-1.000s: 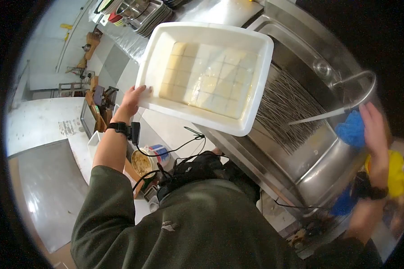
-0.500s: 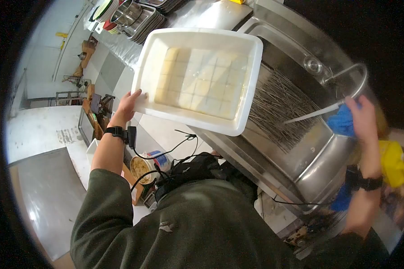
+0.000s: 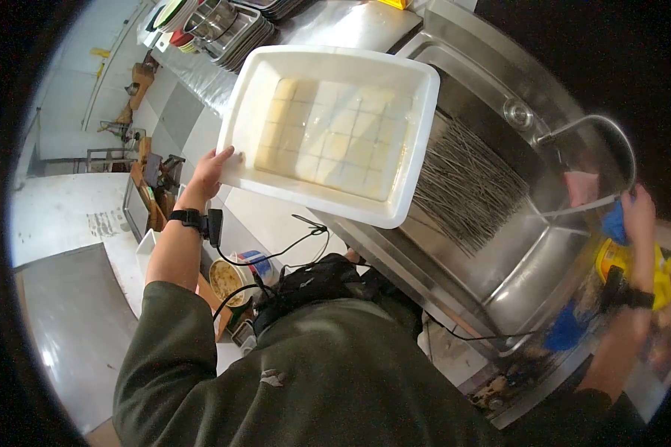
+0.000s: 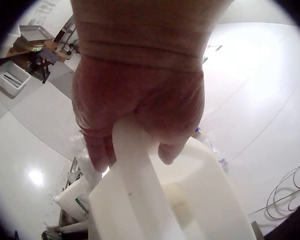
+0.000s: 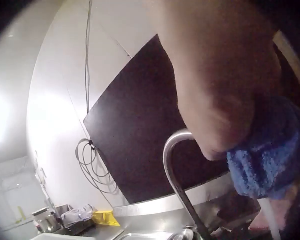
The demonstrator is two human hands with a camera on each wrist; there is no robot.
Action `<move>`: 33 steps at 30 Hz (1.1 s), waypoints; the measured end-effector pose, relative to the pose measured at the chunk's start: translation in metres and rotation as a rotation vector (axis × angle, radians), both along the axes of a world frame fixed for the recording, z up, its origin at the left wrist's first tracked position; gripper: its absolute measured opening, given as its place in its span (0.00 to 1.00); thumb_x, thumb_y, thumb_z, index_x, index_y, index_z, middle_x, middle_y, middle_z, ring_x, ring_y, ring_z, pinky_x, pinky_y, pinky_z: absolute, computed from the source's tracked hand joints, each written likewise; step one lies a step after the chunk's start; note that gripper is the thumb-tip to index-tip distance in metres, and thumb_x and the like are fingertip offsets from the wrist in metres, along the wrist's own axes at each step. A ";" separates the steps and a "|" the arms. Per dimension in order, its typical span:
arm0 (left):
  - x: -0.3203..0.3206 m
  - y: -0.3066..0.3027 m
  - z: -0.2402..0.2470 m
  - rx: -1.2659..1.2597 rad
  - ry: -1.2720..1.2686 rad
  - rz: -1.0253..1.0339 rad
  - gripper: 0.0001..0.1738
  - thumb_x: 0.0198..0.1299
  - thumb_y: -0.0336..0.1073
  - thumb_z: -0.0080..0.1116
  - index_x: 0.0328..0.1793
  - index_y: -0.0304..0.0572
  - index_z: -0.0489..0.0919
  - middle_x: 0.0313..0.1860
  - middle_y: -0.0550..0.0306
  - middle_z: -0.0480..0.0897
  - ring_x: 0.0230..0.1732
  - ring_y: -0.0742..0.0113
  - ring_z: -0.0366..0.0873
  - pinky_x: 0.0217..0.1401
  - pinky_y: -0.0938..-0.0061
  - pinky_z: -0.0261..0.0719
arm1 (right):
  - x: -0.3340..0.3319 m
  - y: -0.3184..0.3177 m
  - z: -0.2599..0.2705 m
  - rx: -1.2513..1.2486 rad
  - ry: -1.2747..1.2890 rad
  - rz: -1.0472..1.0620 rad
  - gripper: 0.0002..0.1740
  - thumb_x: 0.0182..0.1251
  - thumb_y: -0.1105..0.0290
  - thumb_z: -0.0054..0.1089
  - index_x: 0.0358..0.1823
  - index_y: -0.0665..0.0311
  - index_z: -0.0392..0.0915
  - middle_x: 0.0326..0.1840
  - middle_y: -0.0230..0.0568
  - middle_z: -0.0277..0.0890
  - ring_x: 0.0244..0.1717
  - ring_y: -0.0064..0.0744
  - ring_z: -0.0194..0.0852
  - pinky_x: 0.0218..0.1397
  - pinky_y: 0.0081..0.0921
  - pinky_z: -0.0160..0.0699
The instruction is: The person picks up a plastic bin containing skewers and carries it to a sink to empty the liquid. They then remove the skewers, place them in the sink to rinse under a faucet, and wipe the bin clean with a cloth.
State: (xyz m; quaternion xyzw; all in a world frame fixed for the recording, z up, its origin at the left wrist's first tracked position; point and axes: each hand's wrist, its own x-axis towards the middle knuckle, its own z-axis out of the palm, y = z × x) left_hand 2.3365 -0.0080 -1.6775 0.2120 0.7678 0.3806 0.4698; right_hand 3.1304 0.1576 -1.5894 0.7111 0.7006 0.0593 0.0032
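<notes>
My left hand (image 3: pixel 208 175) grips the near left corner of a white plastic tub (image 3: pixel 244 112), thumb over the rim. In the tub lies a pale yellow slab (image 3: pixel 324 138) scored into squares, with a wet, shiny surface. At the right, my right hand (image 3: pixel 639 216) holds a blue cloth (image 3: pixel 613 222) at the end of the curved metal faucet (image 3: pixel 625 141). From that cloth a thin white hose (image 3: pixel 574 208) reaches leftward over the sink. The right wrist view shows the blue cloth (image 5: pixel 270 150) bunched under the hand, its fingers mostly hidden.
Many thin rods (image 3: pixel 466 186) lie in the steel sink (image 3: pixel 514 298). A pink piece (image 3: pixel 581 188) sits at its far right corner. Stacked metal trays (image 3: pixel 250 41) stand on the back counter. A yellow container (image 3: pixel 611 261) is beside the right arm, and a bucket (image 3: pixel 227 281) is low at the left.
My right hand has moved right with the blue cloth, swinging the faucet and hose rightward off the rods; the pink piece now shows. The tub has shifted slightly left in view, still in my left hand.
</notes>
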 end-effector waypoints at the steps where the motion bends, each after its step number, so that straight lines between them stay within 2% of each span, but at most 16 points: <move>1: 0.001 0.000 0.001 0.001 -0.004 -0.003 0.24 0.62 0.43 0.55 0.58 0.34 0.69 0.46 0.54 0.79 0.45 0.66 0.78 0.50 0.70 0.75 | -0.004 0.001 0.006 -0.064 -0.018 -0.036 0.23 0.61 0.60 0.50 0.51 0.72 0.72 0.47 0.63 0.74 0.51 0.57 0.72 0.54 0.42 0.68; 4: 0.005 0.000 0.004 0.004 -0.005 -0.003 0.24 0.62 0.43 0.55 0.58 0.33 0.69 0.47 0.53 0.79 0.45 0.65 0.78 0.51 0.70 0.75 | -0.008 0.002 0.011 -0.160 0.070 -0.068 0.24 0.61 0.59 0.51 0.51 0.72 0.73 0.48 0.63 0.73 0.52 0.57 0.71 0.55 0.41 0.68; 8: 0.007 0.001 0.007 0.012 0.016 -0.015 0.24 0.62 0.42 0.54 0.57 0.31 0.69 0.46 0.52 0.80 0.46 0.65 0.78 0.51 0.70 0.75 | -0.014 0.000 0.016 -0.163 0.079 -0.061 0.24 0.61 0.59 0.51 0.51 0.71 0.73 0.49 0.62 0.73 0.53 0.57 0.71 0.55 0.41 0.68; 10: 0.001 0.000 0.001 0.027 -0.009 -0.020 0.24 0.62 0.42 0.54 0.58 0.31 0.69 0.46 0.52 0.80 0.45 0.65 0.78 0.50 0.70 0.75 | -0.013 0.002 0.016 -0.208 0.178 -0.036 0.23 0.61 0.59 0.51 0.51 0.71 0.73 0.49 0.62 0.73 0.53 0.57 0.70 0.56 0.40 0.68; 17: 0.001 0.001 0.001 0.027 0.009 -0.011 0.23 0.63 0.41 0.53 0.57 0.32 0.69 0.44 0.53 0.80 0.43 0.66 0.79 0.48 0.72 0.76 | -0.025 0.000 0.021 -0.203 0.144 -0.016 0.21 0.61 0.60 0.53 0.48 0.69 0.75 0.47 0.60 0.74 0.52 0.55 0.71 0.56 0.40 0.67; 26: 0.002 0.001 0.004 0.031 -0.004 -0.037 0.23 0.62 0.43 0.55 0.56 0.31 0.70 0.45 0.52 0.80 0.45 0.66 0.78 0.50 0.71 0.75 | -0.019 0.002 0.026 -0.331 0.230 0.009 0.18 0.59 0.61 0.55 0.44 0.68 0.77 0.42 0.56 0.77 0.45 0.52 0.75 0.51 0.38 0.71; 29: 0.001 0.000 0.004 0.024 -0.015 -0.023 0.24 0.62 0.43 0.55 0.56 0.31 0.69 0.45 0.52 0.79 0.45 0.65 0.78 0.51 0.71 0.75 | -0.014 0.005 0.023 -0.247 0.127 0.044 0.17 0.58 0.62 0.55 0.42 0.68 0.77 0.39 0.55 0.78 0.42 0.50 0.77 0.48 0.37 0.72; 31: 0.002 0.001 0.006 0.014 -0.016 -0.023 0.25 0.62 0.43 0.55 0.57 0.31 0.68 0.46 0.52 0.79 0.45 0.64 0.78 0.51 0.71 0.75 | -0.035 0.003 0.038 -0.357 0.069 -0.001 0.17 0.57 0.62 0.56 0.41 0.68 0.77 0.40 0.55 0.78 0.43 0.49 0.77 0.49 0.37 0.71; 32: 0.004 0.001 0.007 0.010 -0.018 -0.023 0.26 0.62 0.44 0.56 0.58 0.31 0.67 0.46 0.51 0.79 0.46 0.64 0.78 0.52 0.71 0.75 | -0.042 0.002 0.041 -0.400 0.076 -0.079 0.18 0.56 0.61 0.57 0.44 0.66 0.77 0.48 0.59 0.74 0.51 0.46 0.74 0.56 0.37 0.67; 33: 0.004 0.000 0.006 0.007 -0.019 -0.024 0.26 0.62 0.44 0.56 0.58 0.31 0.67 0.46 0.51 0.79 0.46 0.64 0.78 0.52 0.71 0.75 | -0.042 0.001 0.040 -0.403 0.076 -0.081 0.18 0.56 0.61 0.57 0.44 0.66 0.77 0.48 0.59 0.74 0.51 0.46 0.74 0.56 0.37 0.67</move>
